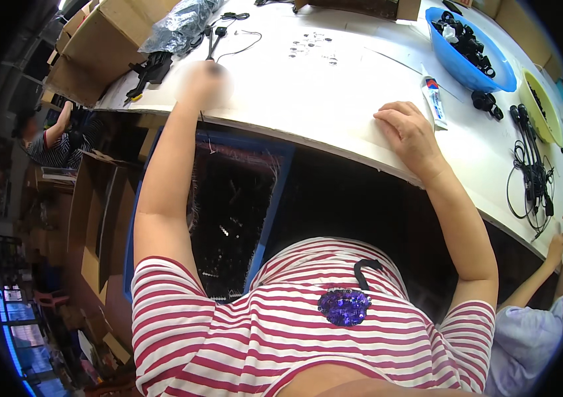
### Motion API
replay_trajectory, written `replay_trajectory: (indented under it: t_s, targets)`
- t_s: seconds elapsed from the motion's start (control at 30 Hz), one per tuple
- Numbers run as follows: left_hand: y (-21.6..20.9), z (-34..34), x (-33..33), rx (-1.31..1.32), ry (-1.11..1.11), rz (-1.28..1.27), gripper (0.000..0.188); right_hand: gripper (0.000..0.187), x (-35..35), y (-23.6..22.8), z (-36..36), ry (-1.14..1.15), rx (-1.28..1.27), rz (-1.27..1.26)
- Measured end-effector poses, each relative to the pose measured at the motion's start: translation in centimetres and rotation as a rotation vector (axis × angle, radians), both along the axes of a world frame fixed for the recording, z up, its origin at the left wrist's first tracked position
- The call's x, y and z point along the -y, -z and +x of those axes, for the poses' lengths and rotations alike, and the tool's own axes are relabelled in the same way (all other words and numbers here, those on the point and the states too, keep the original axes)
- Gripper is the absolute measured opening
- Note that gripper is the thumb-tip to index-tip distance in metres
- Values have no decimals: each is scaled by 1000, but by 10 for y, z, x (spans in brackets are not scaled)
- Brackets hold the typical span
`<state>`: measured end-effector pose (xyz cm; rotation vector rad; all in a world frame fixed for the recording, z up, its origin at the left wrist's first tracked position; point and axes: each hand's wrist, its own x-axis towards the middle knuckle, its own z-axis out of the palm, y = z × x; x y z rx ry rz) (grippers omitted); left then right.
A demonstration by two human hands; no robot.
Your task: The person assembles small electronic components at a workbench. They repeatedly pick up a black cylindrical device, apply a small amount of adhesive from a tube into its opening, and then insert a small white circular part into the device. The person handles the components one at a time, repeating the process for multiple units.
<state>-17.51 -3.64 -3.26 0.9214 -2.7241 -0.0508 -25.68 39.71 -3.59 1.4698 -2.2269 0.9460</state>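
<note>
My left hand (203,85) is at the table's front edge, on the left. A blur covers its fingers, so I cannot make out their grip. Just beyond it, a slim black part with a cable (212,45) runs up to the hand, and a thin wire hangs below it over the edge. My right hand (411,135) rests on the white tabletop near the front edge, fingers loosely bent, thumb a little apart, nothing seen in it. A white tube with a blue and red label (434,102) lies just beyond it. Several small pieces (311,46) are spread farther back, between the hands.
A blue basin (503,74) of black parts and a yellow-green basin (552,126) stand at right, with black cabled parts (531,165) nearer. Clear plastic wrap (179,26) and a cardboard box (106,49) are at left. A blue-rimmed bin (275,192) sits below. Another person's hand (559,245) is far right.
</note>
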Motion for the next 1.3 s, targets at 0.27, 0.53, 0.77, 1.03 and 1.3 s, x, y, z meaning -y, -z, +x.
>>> replay_trajectory:
  t_s: [0.27,0.53,0.77,1.03,1.3]
  targets:
    - [-5,9,-5,127,42,34,50,9,1,3,-1,11,31,11]
    - [-62,22,19,-576,146,1030,27,10,2,3,-1,16,61,4]
    - [-88,52,12,-416,292,1829,28,10,2,4,0,14,98,12]
    - [-113,82,-128,-728,626,1970,27,11,-5,1,7,25,228,-92]
    - [-36,98,-261,-1092,735,1891,22,74,-8,12,134,-274,553,83]
